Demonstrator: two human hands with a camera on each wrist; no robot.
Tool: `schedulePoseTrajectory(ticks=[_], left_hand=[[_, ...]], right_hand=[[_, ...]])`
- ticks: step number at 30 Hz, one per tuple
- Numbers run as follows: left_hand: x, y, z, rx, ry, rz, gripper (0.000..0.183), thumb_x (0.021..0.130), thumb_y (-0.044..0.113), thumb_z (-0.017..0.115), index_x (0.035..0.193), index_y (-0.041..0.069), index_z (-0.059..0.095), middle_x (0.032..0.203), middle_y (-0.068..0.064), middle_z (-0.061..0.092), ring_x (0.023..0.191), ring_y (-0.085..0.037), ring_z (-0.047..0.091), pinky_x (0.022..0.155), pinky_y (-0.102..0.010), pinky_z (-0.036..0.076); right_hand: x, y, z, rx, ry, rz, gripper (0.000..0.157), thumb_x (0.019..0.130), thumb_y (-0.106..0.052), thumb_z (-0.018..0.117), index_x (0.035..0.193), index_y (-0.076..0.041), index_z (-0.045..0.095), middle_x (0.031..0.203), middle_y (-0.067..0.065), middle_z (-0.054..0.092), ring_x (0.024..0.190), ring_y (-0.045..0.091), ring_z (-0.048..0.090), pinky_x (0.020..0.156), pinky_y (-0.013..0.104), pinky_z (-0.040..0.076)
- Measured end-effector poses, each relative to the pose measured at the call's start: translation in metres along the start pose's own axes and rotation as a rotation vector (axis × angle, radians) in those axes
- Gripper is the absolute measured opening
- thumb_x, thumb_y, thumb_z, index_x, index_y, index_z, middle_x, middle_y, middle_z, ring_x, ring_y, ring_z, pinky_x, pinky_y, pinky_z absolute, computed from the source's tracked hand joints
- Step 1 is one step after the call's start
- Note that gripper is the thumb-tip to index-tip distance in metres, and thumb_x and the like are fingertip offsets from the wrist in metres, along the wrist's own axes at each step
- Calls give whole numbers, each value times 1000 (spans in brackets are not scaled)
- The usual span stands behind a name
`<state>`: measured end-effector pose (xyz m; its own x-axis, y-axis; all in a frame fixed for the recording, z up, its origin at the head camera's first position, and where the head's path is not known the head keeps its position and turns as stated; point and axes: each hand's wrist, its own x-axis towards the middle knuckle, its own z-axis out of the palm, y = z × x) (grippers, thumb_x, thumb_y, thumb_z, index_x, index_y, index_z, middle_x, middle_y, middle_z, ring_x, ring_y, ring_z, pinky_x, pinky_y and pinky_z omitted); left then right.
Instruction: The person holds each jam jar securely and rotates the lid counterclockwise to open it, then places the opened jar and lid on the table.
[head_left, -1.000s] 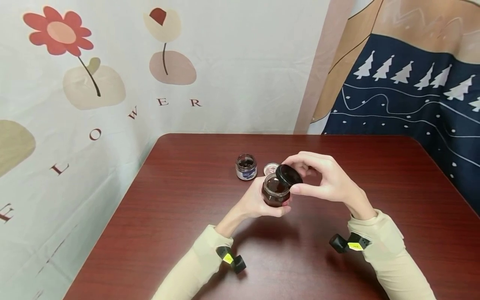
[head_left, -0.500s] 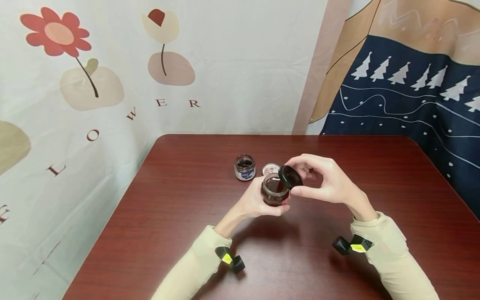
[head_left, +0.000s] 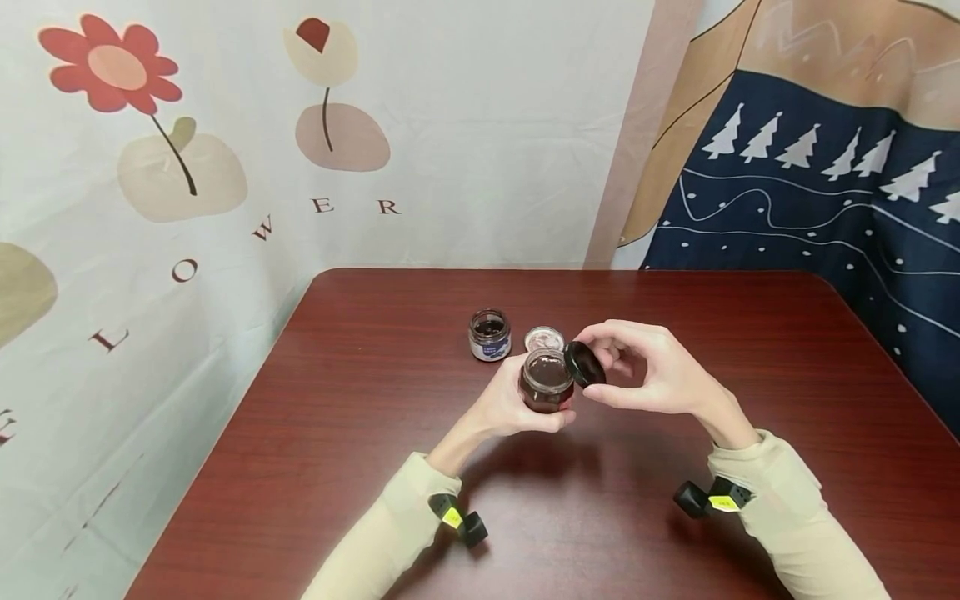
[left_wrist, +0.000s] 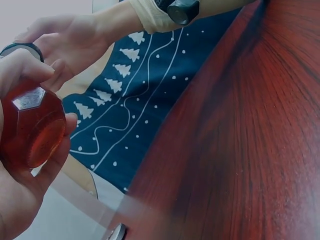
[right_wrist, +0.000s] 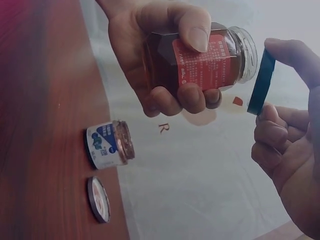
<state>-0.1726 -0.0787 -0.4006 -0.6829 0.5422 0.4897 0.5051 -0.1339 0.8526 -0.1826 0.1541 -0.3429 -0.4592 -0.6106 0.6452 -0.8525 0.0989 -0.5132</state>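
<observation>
My left hand (head_left: 517, 400) grips a faceted glass jar (head_left: 546, 392) of dark reddish-brown contents, its mouth uncovered. A red label (right_wrist: 210, 62) on that jar shows in the right wrist view. Between thumb and fingers, my right hand (head_left: 656, 367) pinches a black round lid (head_left: 585, 364) by its rim, tilted on edge just right of the jar's mouth. The right wrist view has a narrow gap between lid (right_wrist: 261, 82) and glass. In the left wrist view the jar (left_wrist: 32, 125) is seen from its underside, and the lid is mostly hidden by fingers.
Behind the hands a smaller uncapped jar (head_left: 491, 336) with a blue and white label stands on the dark red table (head_left: 360, 433). Its lid (head_left: 544, 338) lies beside it, inner face up. Printed cloths (head_left: 487, 133) hang behind the table.
My right hand has moved slightly right and toward me, drawing the black lid from over the jar's mouth to its side and tilting it steeper. The left hand and jar have barely shifted.
</observation>
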Motion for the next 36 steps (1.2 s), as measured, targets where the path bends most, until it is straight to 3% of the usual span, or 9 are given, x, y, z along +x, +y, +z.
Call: schedulePoseTrajectory(ticks=[16, 27, 36], left_hand=[[-3, -4, -3, 62, 57, -27, 40, 69, -5, 83, 105, -1, 65, 84, -10, 69, 82, -13, 64, 84, -33, 54], [-10, -9, -7, 51, 114, -59, 43, 68, -4, 84, 106, -1, 64, 89, -11, 70, 85, -15, 66, 89, -34, 53], [-16, -10, -11, 67, 164, -105, 46, 67, -4, 89, 105, 3, 64, 91, -8, 70, 84, -17, 66, 87, -31, 51]], right_hand=[[-5, 0, 2, 23, -30, 160, 54, 72, -2, 87, 119, -13, 63, 79, -7, 56, 62, 9, 52, 54, 23, 44], [-9, 3, 5, 54, -28, 170, 54, 70, 2, 87, 117, -7, 62, 78, -1, 57, 59, 14, 52, 51, 24, 44], [-13, 10, 10, 33, -39, 198, 53, 73, -5, 88, 118, -13, 62, 79, -5, 57, 60, 10, 54, 53, 22, 46]])
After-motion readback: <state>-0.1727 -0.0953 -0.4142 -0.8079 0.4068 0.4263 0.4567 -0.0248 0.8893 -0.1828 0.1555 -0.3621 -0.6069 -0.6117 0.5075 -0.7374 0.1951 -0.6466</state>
